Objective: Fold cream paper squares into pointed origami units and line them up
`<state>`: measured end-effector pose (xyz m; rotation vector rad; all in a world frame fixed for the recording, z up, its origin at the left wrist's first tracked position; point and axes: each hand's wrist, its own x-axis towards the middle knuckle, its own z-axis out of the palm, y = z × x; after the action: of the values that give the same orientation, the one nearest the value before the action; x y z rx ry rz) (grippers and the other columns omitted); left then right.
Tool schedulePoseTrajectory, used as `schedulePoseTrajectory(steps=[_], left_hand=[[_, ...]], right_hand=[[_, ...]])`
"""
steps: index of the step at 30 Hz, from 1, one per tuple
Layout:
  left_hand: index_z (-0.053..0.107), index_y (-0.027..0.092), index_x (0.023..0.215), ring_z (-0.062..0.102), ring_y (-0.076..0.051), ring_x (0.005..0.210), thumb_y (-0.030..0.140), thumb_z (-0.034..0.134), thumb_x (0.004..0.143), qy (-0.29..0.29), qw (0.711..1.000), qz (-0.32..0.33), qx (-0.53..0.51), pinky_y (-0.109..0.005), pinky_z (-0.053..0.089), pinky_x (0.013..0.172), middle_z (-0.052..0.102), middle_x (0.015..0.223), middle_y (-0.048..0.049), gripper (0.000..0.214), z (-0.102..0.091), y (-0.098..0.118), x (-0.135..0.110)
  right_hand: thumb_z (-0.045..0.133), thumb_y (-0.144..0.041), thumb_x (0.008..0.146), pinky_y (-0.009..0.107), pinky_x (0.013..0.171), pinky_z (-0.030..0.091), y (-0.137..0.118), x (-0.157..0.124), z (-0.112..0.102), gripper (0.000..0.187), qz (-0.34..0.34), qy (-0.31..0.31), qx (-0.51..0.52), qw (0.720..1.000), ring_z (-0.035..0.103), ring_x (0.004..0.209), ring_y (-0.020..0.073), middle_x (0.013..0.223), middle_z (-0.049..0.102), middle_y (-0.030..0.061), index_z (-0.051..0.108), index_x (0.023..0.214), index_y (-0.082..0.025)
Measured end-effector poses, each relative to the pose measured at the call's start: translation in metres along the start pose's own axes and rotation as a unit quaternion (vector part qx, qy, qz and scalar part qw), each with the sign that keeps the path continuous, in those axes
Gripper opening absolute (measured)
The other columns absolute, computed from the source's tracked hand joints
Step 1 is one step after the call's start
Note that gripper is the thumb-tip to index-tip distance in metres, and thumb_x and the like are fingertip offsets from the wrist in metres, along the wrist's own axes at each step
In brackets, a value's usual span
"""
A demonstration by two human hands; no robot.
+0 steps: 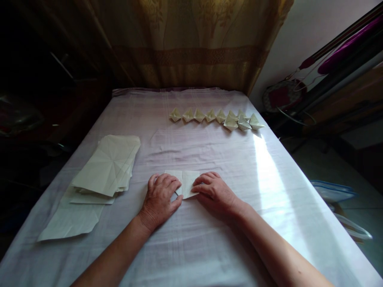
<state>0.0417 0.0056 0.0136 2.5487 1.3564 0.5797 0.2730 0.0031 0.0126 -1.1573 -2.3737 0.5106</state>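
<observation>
A small folded sheet of paper (190, 184) lies on the cloth-covered table between my hands, with a crease running down its middle. Its left part is gripped by my left hand (161, 196), whose fingers curl over the edge while the thumb lies near the lower corner. My right hand (214, 192) has its bent fingers on the right edge, the thumb hidden beneath. To the left rests a stack of pale paper sheets (104, 167); the top one bears star-like crease lines. Several pointed folded paper pieces (210, 115) stand in a row toward the far right.
A pale checked cloth (191, 247) covers the table, with a bright strip of sunlight at right. Behind the far edge hangs a gold-brown curtain (191, 44). A round bag (284, 95) hangs at right, and plastic bags (332, 190) lie below the table's right edge.
</observation>
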Motion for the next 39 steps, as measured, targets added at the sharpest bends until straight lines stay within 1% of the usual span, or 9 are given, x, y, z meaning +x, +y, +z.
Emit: schedulePoseTrajectory(steps=[3, 5, 9, 13, 17, 23, 28, 33, 39], left_hand=[[0.062, 0.024, 0.102, 0.056, -0.026, 0.112, 0.024, 0.067, 0.081, -0.005, 1.000, -0.005, -0.004, -0.051, 0.025, 0.108, 0.068, 0.109, -0.0039, 0.022, 0.000, 0.000, 0.001], [0.062, 0.025, 0.102, 0.057, -0.025, 0.112, 0.023, 0.067, 0.081, -0.008, 1.000, -0.007, -0.007, -0.052, 0.024, 0.110, 0.068, 0.110, -0.0035, 0.022, 0.000, 0.000, 0.001], [0.062, 0.025, 0.103, 0.057, -0.025, 0.113, 0.024, 0.066, 0.082, -0.008, 1.000, -0.011, -0.019, -0.052, 0.022, 0.112, 0.068, 0.111, -0.0033, 0.022, 0.001, -0.001, -0.001], [0.061, 0.025, 0.104, 0.057, -0.025, 0.114, 0.023, 0.065, 0.082, 0.000, 1.000, -0.019, -0.025, -0.053, 0.022, 0.113, 0.068, 0.112, -0.0038, 0.023, 0.004, -0.002, -0.003], [0.061, 0.025, 0.106, 0.056, -0.025, 0.114, 0.022, 0.064, 0.081, 0.004, 0.999, -0.025, -0.026, -0.054, 0.022, 0.114, 0.068, 0.112, -0.0043, 0.025, 0.005, -0.003, -0.004], [0.061, 0.024, 0.108, 0.055, -0.025, 0.116, 0.022, 0.063, 0.083, -0.007, 0.999, -0.030, -0.035, -0.055, 0.022, 0.113, 0.067, 0.115, -0.0048, 0.025, 0.004, -0.003, -0.005], [0.062, 0.025, 0.104, 0.056, -0.024, 0.114, 0.023, 0.060, 0.085, 0.001, 0.999, -0.038, -0.031, -0.054, 0.022, 0.113, 0.068, 0.111, -0.0042, 0.018, 0.005, -0.002, -0.003], [0.062, 0.025, 0.101, 0.056, -0.024, 0.112, 0.028, 0.064, 0.085, 0.008, 0.998, -0.044, -0.032, -0.054, 0.021, 0.113, 0.068, 0.108, -0.0034, 0.016, 0.006, 0.001, -0.001], [0.061, 0.025, 0.100, 0.056, -0.024, 0.112, 0.027, 0.066, 0.084, 0.013, 0.998, -0.046, -0.032, -0.053, 0.020, 0.114, 0.068, 0.108, -0.0034, 0.016, 0.006, 0.001, -0.001]], right_hand=[[0.063, -0.021, 0.088, 0.035, 0.089, 0.037, 0.003, 0.005, 0.000, 0.007, 0.004, 0.012, 0.008, 1.000, 0.058, 0.089, 0.0167, 0.097, 0.070, 0.0019, 0.070, 0.090, -0.023], [0.063, -0.022, 0.089, 0.034, 0.087, 0.037, 0.003, 0.009, 0.002, 0.007, 0.015, 0.014, 0.007, 1.000, 0.059, 0.088, 0.0168, 0.095, 0.070, 0.0026, 0.069, 0.085, -0.021], [0.065, -0.022, 0.087, 0.034, 0.085, 0.038, 0.001, 0.017, 0.008, 0.006, 0.063, 0.025, -0.009, 0.998, 0.059, 0.089, 0.0181, 0.093, 0.070, 0.0036, 0.068, 0.082, -0.020], [0.069, -0.022, 0.083, 0.034, 0.081, 0.037, -0.004, 0.021, 0.018, 0.005, 0.121, 0.060, -0.020, 0.991, 0.059, 0.087, 0.0180, 0.091, 0.069, 0.0023, 0.067, 0.079, -0.021], [0.071, -0.024, 0.081, 0.033, 0.080, 0.037, -0.008, 0.024, 0.024, 0.009, 0.151, 0.085, -0.030, 0.984, 0.058, 0.086, 0.0177, 0.088, 0.068, 0.0012, 0.066, 0.074, -0.021], [0.072, -0.024, 0.080, 0.033, 0.079, 0.035, -0.009, 0.025, 0.025, 0.009, 0.161, 0.089, -0.026, 0.983, 0.057, 0.085, 0.0179, 0.087, 0.068, 0.0007, 0.065, 0.074, -0.022], [0.071, -0.027, 0.082, 0.033, 0.078, 0.035, -0.008, 0.024, 0.025, 0.011, 0.156, 0.083, -0.047, 0.983, 0.057, 0.085, 0.0179, 0.088, 0.068, 0.0013, 0.065, 0.075, -0.022], [0.071, -0.027, 0.083, 0.033, 0.079, 0.035, -0.008, 0.024, 0.026, 0.011, 0.154, 0.086, -0.042, 0.984, 0.057, 0.085, 0.0179, 0.088, 0.068, 0.0011, 0.066, 0.075, -0.022], [0.071, -0.026, 0.083, 0.034, 0.078, 0.034, -0.008, 0.024, 0.026, 0.011, 0.155, 0.087, -0.028, 0.984, 0.056, 0.086, 0.0190, 0.088, 0.068, 0.0017, 0.066, 0.075, -0.021]])
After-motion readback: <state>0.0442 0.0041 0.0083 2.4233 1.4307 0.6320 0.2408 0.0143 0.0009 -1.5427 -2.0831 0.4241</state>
